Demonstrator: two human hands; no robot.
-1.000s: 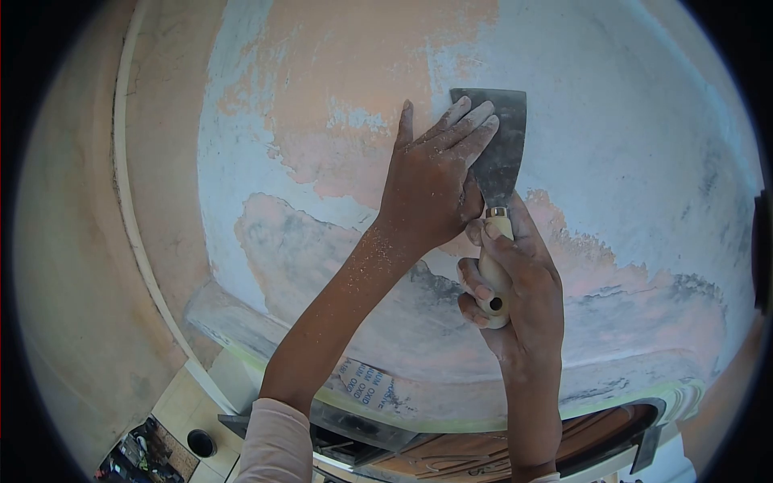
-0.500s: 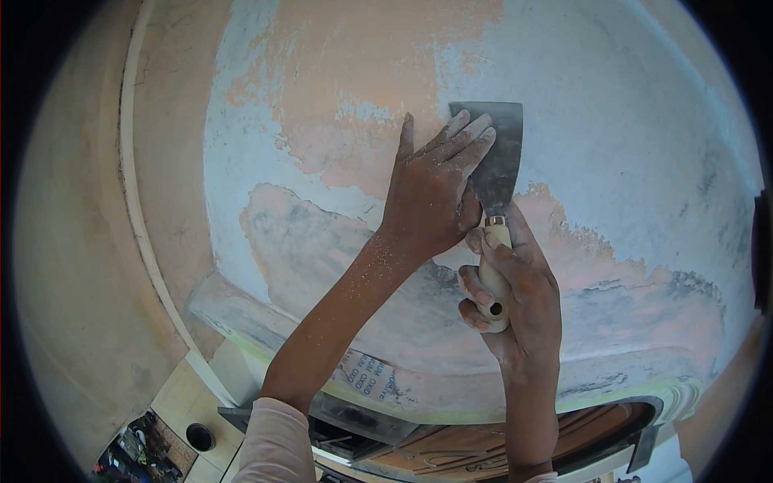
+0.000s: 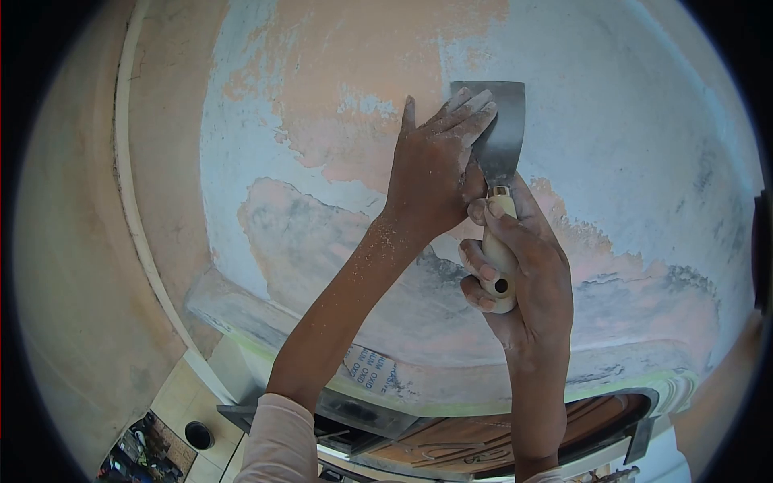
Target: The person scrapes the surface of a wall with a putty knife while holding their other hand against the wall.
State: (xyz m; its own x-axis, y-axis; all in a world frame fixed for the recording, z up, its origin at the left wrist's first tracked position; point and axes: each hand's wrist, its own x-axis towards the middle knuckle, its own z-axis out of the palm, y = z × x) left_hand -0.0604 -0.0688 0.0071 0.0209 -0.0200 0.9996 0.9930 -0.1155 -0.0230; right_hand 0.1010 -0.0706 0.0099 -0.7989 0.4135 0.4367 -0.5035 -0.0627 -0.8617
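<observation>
A putty knife with a wide grey blade (image 3: pixel 505 133) and a pale handle (image 3: pixel 501 262) lies against the peeling wall (image 3: pixel 354 48), blade pointing up. My right hand (image 3: pixel 535 266) is closed around the handle, thumb along its upper part near the brass collar. My left hand (image 3: pixel 435 165) lies flat with its dusty fingers on the left side of the blade, the little finger spread apart on the wall. White dust speckles the left wrist. Around the blade, bluish-white paint gives way to exposed peach and pink patches.
A piece of sandpaper with blue print (image 3: pixel 370 369) rests on the ledge below the hands. Under the ledge is brown carved wood (image 3: pixel 451 443) in a dark frame. Far below, a black bucket (image 3: pixel 199 435) stands on floor tiles. A pale strip (image 3: pixel 125 161) runs down the left wall.
Both hands have moved the putty knife a short way up the wall. The grip on the handle and the left fingers on the blade look the same.
</observation>
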